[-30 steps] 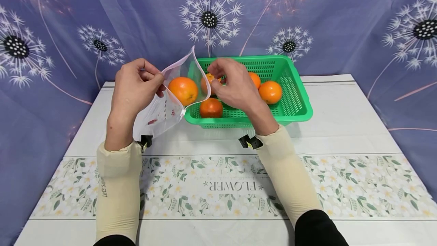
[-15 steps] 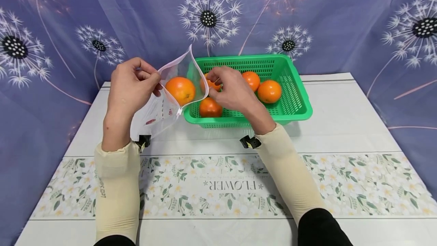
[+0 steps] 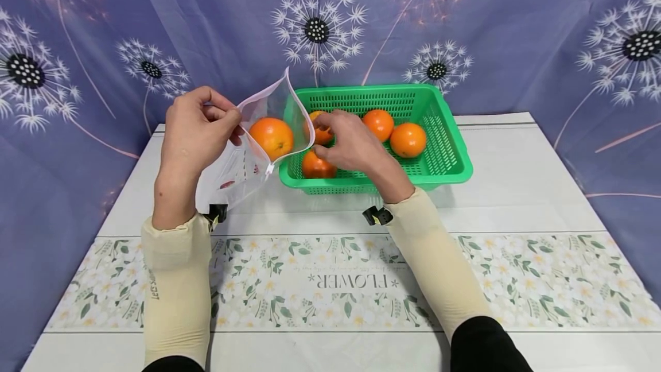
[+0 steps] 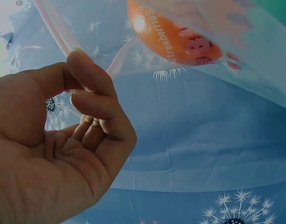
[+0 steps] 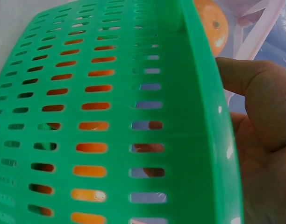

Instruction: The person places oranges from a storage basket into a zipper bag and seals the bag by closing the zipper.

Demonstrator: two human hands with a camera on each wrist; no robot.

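Note:
My left hand (image 3: 196, 134) pinches the pink-edged rim of a clear zip bag (image 3: 242, 174). The mouth gapes toward the basket, with a slider on its lower edge. One orange (image 3: 271, 138) is inside the bag; the left wrist view shows that orange (image 4: 157, 35) through printed film. Over the left end of a green plastic basket (image 3: 446, 136), my right hand (image 3: 356, 142) has fingers and thumb parted. Its fingertips overlap an orange (image 3: 321, 136), and the thumb lies just above a nearer orange (image 3: 318, 166). The right wrist view shows mostly the basket wall.
Two more oranges, one farther back (image 3: 379, 124) and one to its right (image 3: 409, 140), sit mid-basket. The basket stands toward the back of a table (image 3: 516, 188) with a floral strip. A purple dandelion-print curtain (image 3: 217, 16) hangs behind.
My right hand has come down lower over the basket, fingers closer round the left orange. My left hand, with the bag and its orange, has shifted slightly left.

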